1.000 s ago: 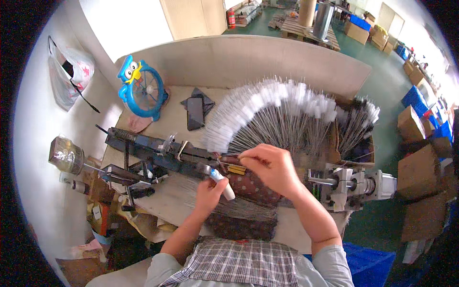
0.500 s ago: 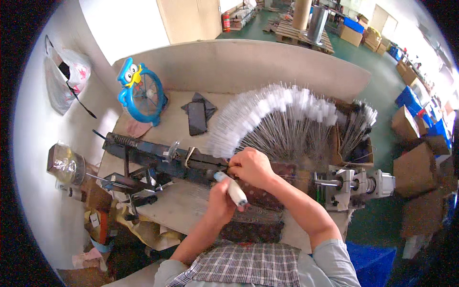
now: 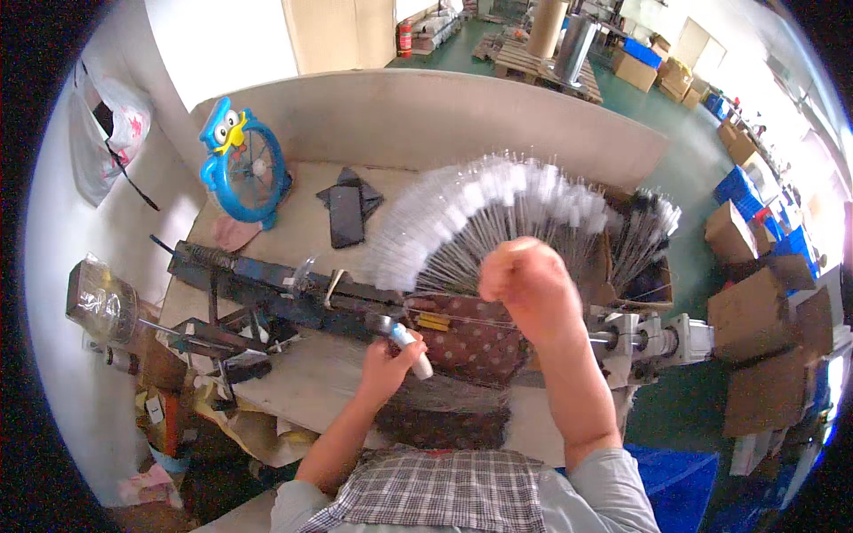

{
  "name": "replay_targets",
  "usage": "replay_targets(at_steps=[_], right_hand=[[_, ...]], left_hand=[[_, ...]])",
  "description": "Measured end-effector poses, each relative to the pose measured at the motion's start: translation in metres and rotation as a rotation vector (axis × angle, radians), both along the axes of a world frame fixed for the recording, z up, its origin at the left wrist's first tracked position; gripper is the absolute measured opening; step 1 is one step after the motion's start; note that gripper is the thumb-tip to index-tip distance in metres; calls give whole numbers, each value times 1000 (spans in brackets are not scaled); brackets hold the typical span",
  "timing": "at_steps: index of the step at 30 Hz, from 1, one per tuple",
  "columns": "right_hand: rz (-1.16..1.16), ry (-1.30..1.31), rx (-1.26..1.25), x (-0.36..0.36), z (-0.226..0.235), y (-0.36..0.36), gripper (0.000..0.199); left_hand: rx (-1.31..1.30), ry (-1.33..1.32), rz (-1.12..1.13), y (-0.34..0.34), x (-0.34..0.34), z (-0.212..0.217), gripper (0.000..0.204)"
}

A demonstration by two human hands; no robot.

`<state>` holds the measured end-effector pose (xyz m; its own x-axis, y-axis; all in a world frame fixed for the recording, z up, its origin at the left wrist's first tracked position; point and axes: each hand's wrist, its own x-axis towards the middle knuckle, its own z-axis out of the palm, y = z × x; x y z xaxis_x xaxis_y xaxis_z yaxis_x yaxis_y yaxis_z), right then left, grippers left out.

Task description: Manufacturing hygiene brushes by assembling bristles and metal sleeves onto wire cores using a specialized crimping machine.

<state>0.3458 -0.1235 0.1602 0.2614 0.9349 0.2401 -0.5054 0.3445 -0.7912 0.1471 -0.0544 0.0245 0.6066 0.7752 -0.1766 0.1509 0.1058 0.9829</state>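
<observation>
My left hand (image 3: 384, 369) is closed around a white-handled tool (image 3: 418, 355) with a light blue band and a grey metal head, beside the long black machine bar (image 3: 258, 277). Raised over the stems of the white brushes, my right hand (image 3: 533, 284) has its fingers curled; motion blurs it, and what it may hold is hidden. Thin wires (image 3: 471, 314) run from the bar's end toward the right. Below them lies a small yellow piece (image 3: 433, 321) on a brown dotted cloth (image 3: 471, 351). A wide fan of white wire-stemmed brushes (image 3: 471, 200) stands behind.
A motorised clamp unit (image 3: 657, 339) sits at the table's right. Dark-tipped brushes fill a cardboard box (image 3: 640, 293). A black phone (image 3: 346, 216) and a blue toy-like fan (image 3: 251, 169) are at the back left, before a low board (image 3: 426, 115). A black frame (image 3: 222, 342) juts out at left.
My right hand has left the bar's end, moving right and up. My left hand has shifted slightly left, turning the tool so its metal head shows. The yellow piece has come into view.
</observation>
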Motion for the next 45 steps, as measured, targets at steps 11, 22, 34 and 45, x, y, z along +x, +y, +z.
replay_targets(at_steps=[11, 22, 34, 45], right_hand=[[253, 1008, 584, 29, -2, -53, 46], [324, 1033, 673, 12, -6, -51, 53], [-165, -109, 96, -111, -42, -31, 47], [354, -610, -9, -122, -95, -25, 14]], left_hand=[[27, -11, 11, -2, 3, -36, 17], [724, 147, 360, -9, -48, 30, 15], [-559, -741, 42, -39, 5, 78, 56], [-1027, -815, 90, -32, -58, 48, 70]])
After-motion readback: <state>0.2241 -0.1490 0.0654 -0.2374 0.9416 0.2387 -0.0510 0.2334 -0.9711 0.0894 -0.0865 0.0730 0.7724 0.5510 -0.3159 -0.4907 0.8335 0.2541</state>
